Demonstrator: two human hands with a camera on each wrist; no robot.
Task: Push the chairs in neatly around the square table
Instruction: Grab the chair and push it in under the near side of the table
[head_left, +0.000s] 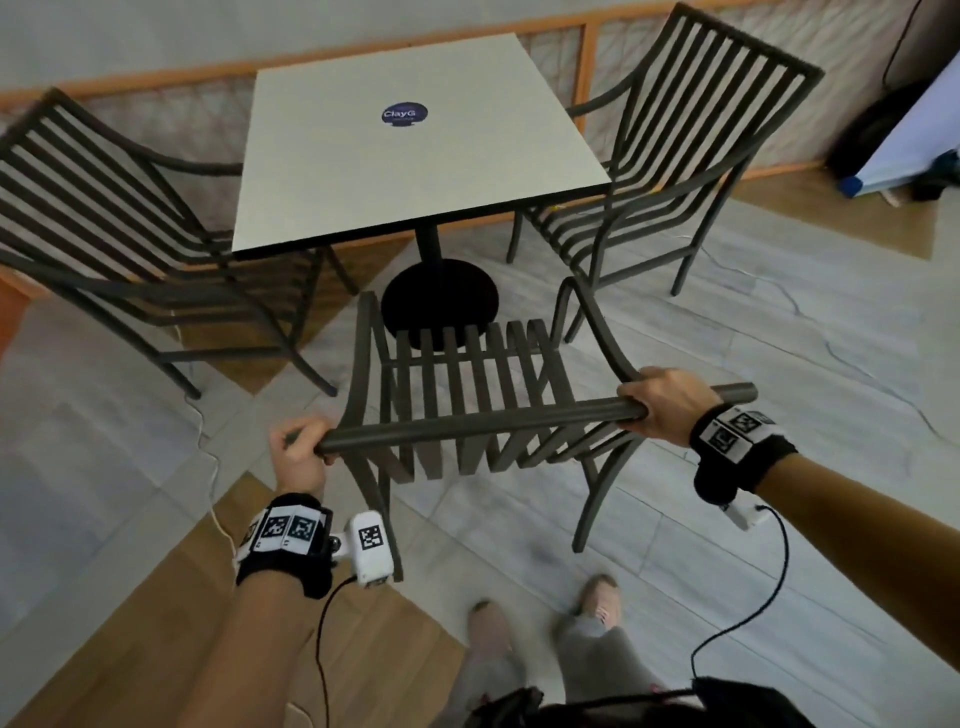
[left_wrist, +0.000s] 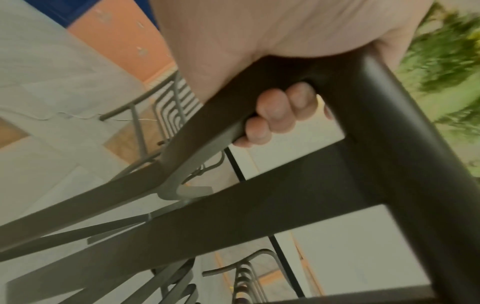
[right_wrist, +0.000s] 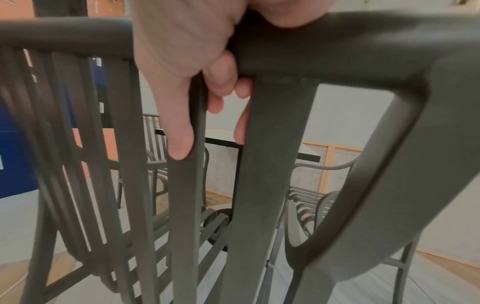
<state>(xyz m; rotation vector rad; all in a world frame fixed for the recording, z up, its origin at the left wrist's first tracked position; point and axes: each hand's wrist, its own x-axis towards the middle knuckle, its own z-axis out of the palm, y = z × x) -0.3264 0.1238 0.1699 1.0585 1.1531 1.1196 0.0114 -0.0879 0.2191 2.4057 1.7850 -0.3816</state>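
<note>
The floor (head_left: 779, 364) is pale grey tile with brown wood-look patches, and a low orange-framed partition (head_left: 587, 62) runs along its far side. On it stands the square white bench (head_left: 415, 171), on a single black post with a round black foot (head_left: 441, 301); a dark round sticker (head_left: 404, 114) sits on its top.

Three dark slatted metal chairs surround it. The left chair (head_left: 119, 218) has its seat partly under the bench edge, with its armrest touching or nearly touching the left side. The right chair (head_left: 675, 156) stands just beside the bench's right edge, turned at an angle. The near chair (head_left: 467, 379) is apart from the bench: its seat front reaches over the round foot but stops short of the bench top.

Both hands hold the near chair's top rail (head_left: 519, 415). The left hand (head_left: 298, 447) grips the rail's left end, its fingers (left_wrist: 272, 111) curled right round the bar. The right hand (head_left: 665, 402) grips near the right end, its fingers (right_wrist: 218, 82) wrapped over the rail and down between the back slats. Each wrist wears a black band with black-and-white square markers, and a thin black cable (head_left: 753, 597) hangs from the right one.

At the far right a white board (head_left: 909, 135) leans near the wall.
</note>
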